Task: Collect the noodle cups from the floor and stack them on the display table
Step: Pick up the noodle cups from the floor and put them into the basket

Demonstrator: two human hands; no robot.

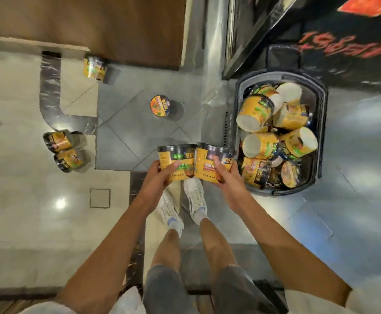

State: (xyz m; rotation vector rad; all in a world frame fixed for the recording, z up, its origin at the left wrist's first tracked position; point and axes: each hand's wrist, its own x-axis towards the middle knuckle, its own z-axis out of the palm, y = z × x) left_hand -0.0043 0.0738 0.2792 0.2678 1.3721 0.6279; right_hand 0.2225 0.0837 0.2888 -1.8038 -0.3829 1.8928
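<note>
Noodle cups scattered: big heap lying every way inside dark basket [322, 105] on floor [355, 141], right of person's feet. Four loose on floor: pair touching at left [59, 141] [68, 160], one upright in middle [160, 106], one tipped against brown wall base [94, 68]. Two held side by side, touching, above white shoes [195, 197]. Left hand [155, 177] curled round left cup [177, 163]; right hand [227, 177] curled round right cup [210, 163].

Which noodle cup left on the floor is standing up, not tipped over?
The lone cup in the middle of the grey tiles: its round lid faces up. The other three loose floor cups lie on their sides.
</note>
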